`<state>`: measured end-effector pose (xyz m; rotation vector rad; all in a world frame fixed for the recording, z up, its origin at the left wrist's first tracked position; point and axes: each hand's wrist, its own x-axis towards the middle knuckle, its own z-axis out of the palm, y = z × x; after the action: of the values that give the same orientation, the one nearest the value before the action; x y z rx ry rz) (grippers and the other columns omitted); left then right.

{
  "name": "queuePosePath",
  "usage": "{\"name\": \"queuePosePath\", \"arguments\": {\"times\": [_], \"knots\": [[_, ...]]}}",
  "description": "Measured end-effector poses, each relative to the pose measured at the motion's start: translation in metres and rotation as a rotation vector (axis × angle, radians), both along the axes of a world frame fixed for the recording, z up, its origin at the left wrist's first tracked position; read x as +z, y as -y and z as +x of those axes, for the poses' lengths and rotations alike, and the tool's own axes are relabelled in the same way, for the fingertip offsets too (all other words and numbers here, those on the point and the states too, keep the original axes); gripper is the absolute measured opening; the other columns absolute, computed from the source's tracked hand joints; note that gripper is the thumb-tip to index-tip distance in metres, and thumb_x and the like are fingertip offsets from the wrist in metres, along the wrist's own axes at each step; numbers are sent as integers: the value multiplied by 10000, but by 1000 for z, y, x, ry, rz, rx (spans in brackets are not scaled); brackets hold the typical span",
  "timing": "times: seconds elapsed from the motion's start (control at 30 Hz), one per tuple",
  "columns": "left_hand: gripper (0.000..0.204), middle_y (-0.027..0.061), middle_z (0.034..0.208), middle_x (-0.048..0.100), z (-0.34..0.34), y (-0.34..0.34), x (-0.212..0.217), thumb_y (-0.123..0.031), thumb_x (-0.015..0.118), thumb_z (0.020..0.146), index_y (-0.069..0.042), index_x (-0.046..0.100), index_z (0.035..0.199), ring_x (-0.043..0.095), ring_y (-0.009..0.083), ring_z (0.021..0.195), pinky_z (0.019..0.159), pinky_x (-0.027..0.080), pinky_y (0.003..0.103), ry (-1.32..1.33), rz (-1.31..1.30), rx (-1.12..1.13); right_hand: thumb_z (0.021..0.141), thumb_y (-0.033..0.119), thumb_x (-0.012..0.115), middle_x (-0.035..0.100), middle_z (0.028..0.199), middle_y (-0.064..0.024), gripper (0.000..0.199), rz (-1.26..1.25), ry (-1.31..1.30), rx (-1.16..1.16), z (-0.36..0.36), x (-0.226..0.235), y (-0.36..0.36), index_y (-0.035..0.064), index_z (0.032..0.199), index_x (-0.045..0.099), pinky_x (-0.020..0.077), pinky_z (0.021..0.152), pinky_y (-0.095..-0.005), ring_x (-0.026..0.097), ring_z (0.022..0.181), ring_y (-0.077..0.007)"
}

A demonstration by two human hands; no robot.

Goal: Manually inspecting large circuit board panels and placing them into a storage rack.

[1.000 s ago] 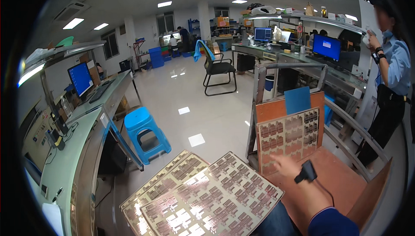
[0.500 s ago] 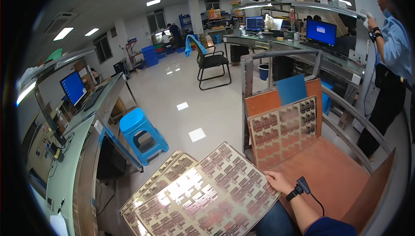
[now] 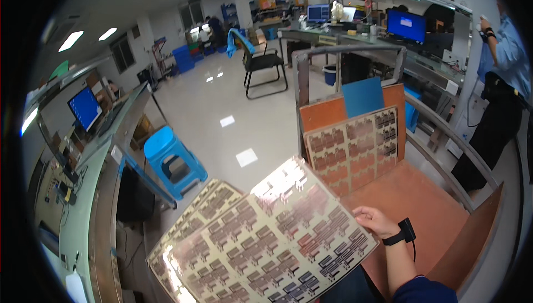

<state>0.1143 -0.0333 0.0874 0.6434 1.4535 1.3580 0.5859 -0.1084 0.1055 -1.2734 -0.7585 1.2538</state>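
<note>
A large shiny circuit board panel with rows of repeated copper-coloured patterns lies tilted in front of me. My right hand, with a black band on the wrist, has its fingers closed at the panel's right edge. Under its left side a second patterned panel sticks out, fanned at an angle. Neither my left hand nor what supports the left ends of the panels can be seen. Another patterned panel stands upright on the cart to the right, leaning on an orange-brown board and a blue sheet.
The metal-framed cart has an orange-brown base. To the left are a blue plastic stool and a long workbench. A black chair stands farther off. At right, a person in a blue shirt stands beside the cart.
The top panel has turned, its right corner now farther right, and the glare has shifted across it. My right hand has moved slightly right with its edge. The view has tilted downward.
</note>
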Motion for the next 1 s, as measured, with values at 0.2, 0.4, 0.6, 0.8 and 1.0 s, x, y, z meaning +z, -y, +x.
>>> {"name": "queuePosePath", "arguments": {"times": [0.2,0.4,0.6,0.8,1.0], "knots": [[304,-9,556,435,-30,-17,-35,-252,403,971,-92,414,714,391,69,471,458,324,217,-288,113,13,905,126,540,632,917,-47,283,204,-155,26,-6,15,7,-23,1142,500,460,601,-162,589,728,-51],[299,-4,575,446,-29,-17,-37,-224,406,977,-84,416,714,452,72,509,482,370,214,-233,150,-15,912,162,533,617,938,-42,291,206,-48,-75,-14,6,3,-38,1122,518,457,652,-171,577,771,-56],[307,7,568,436,-29,-10,-34,-216,393,980,-80,388,705,437,80,502,506,363,227,-204,213,-18,940,201,476,590,1066,-83,330,193,54,-149,-25,15,-2,-51,1149,517,432,856,-243,554,963,-112],[297,-20,595,383,-38,-12,-44,-205,412,974,-84,386,704,381,54,534,515,338,216,-212,188,-34,959,219,418,569,1153,-130,387,286,-35,-146,-34,23,-13,-67,1212,481,426,903,-278,552,1033,-159],[289,-41,615,339,-39,-15,-48,-196,428,968,-85,390,703,312,44,553,506,301,215,-229,179,-40,959,188,418,550,1200,-154,382,281,-81,-230,-32,21,-14,-58,1249,453,442,904,-287,558,1053,-169]]}}
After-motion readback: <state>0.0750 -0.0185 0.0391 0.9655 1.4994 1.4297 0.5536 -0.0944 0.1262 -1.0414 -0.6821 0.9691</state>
